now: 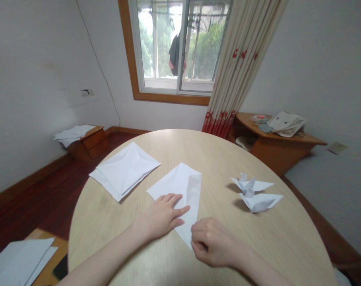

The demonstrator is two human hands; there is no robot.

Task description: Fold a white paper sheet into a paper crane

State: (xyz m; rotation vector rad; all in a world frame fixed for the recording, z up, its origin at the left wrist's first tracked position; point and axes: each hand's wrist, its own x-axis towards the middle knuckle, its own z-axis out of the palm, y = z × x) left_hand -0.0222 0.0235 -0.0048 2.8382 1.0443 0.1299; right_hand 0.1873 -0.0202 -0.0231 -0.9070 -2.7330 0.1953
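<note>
A white sheet of paper (180,180) lies on the round table with a flap folded over along its right side. My left hand (165,214) rests flat on the sheet, its fingers spread. At the sheet's lower right edge is my right hand (212,242), its fingers curled in and touching the paper near the bottom corner. Whether those fingers pinch the paper or only press along its edge is hidden. Two folded paper cranes (259,201) stand to the right. Up and to the left lies a stack of creased paper sheets (127,167).
The round wooden table (180,143) fills the middle. More white papers (22,258) lie on a low surface at the lower left, beside a dark object (60,268). A small cabinet (95,143) and a corner desk (276,149) stand by the walls, near a curtain (237,67).
</note>
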